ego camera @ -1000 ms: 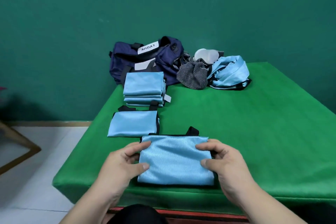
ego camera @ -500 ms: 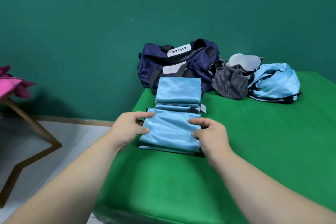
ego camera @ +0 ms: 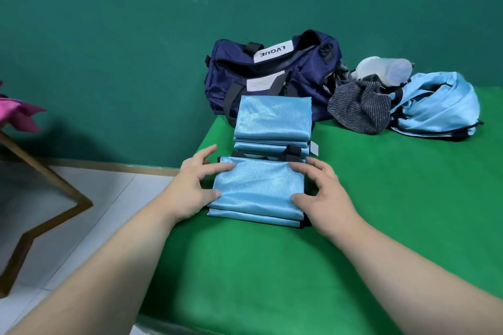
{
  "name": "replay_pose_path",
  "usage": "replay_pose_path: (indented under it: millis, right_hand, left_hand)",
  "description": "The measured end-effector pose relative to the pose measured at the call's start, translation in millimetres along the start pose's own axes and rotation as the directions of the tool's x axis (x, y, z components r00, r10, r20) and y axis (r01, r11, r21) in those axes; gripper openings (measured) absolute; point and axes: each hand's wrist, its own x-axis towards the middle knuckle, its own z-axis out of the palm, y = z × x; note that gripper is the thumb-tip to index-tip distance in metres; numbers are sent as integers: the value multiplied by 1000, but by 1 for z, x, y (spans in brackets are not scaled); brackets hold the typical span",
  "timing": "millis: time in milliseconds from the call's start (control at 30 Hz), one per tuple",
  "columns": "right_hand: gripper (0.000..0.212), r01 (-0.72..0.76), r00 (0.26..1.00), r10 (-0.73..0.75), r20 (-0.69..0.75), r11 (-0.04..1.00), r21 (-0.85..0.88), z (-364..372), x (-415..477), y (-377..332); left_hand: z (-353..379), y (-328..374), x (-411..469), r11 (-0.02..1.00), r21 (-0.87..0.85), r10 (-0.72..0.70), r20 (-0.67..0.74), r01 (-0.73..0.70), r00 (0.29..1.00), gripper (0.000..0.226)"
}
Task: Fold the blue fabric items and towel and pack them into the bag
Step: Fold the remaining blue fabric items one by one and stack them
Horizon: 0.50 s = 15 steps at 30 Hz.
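Both hands are down on the near pile. The folded light-blue shiny fabric piece lies flat on top of another folded blue piece, whose edge peeks out below it, near the left edge of the green cloth-covered counter. The left hand rests on the fabric's left side, fingers stretched nearly straight across the far corner, thumb against the near-left edge, with nothing clenched. The right hand arches over the right side, fingers spread and lightly bent, fingertips touching the far-right corner and thumb on the near-right part; it is pressing rather than gripping.

Just behind sits a taller stack of folded light-blue fabric pieces, with black straps showing between the two piles. Beyond that stack, against the green wall, stands the navy duffel bag, its top gaping open, a white label on the handle. To its right lies the crumpled grey striped towel, touching a loose heap of unfolded light-blue fabric. A translucent plastic container lies behind them.
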Motion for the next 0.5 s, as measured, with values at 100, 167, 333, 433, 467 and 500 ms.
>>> replay_pose_path:
  millis: [100,167,333,433,467,500]
  right_hand:
    - [59,5,1000,-4,29,1000,-23,-2,0,1]
    - [59,2,998,3,62,997,-78,-3,1,2]
    - [59,-1,997,11,80,993,-117,-3,3,5]
    - [57,0,996,6,86,997,-75,-3,3,4]
    - [55,-6,996,11,90,999,-47,-2,3,3]
    - [53,-18,995,19,93,1000,-15,-2,4,2]
  left_hand:
    - [1,3,-1,999,39,10,4,-10,1000,74]
    - [1,3,-2,999,33,-9,23,8,1000,75]
    - [0,4,-1,995,-20,-91,99,93,991,71]
    - [0,8,-3,979,-137,-140,105,154,985,69]
    - [1,10,-4,961,-210,-162,98,180,982,68]
    - [3,13,-4,945,-260,-184,81,199,980,67]
